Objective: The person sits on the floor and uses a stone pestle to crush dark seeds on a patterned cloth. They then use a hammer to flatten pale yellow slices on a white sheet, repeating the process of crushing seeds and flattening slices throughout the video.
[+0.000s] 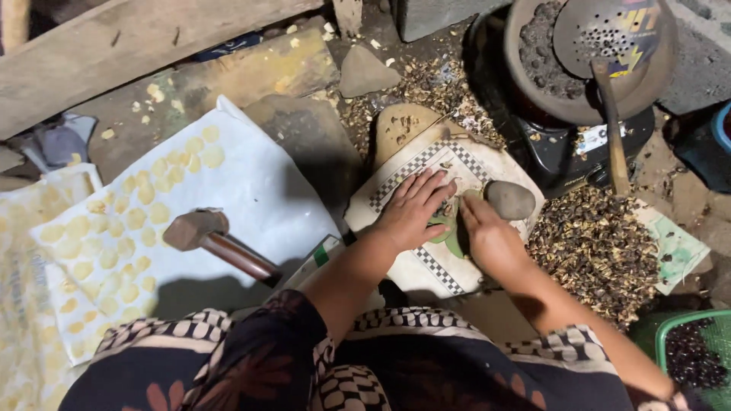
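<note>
Fingers of left hand [411, 209] splayed flat on green sheet [454, 242], gripping nothing; right hand [487, 236] pinches its edge; best peeled slowly, tile [426, 262] steadied

The floor [129, 125] is bare, dusty earth, littered with pale crumbs and dark husks. Heavy wooden planks [114, 46] run slantwise across the upper left, with a grey concrete block [442, 15] at the top edge. A white sheet [251, 190] dotted with rows of small yellow discs lies spread on the ground at left, and another such sheet [30, 266] lies beside it. A heap of brown shells [601, 251] spreads at right, near a green basket [689, 350]. The light is dim and warm, leaving deep shadows in the corners.
</note>
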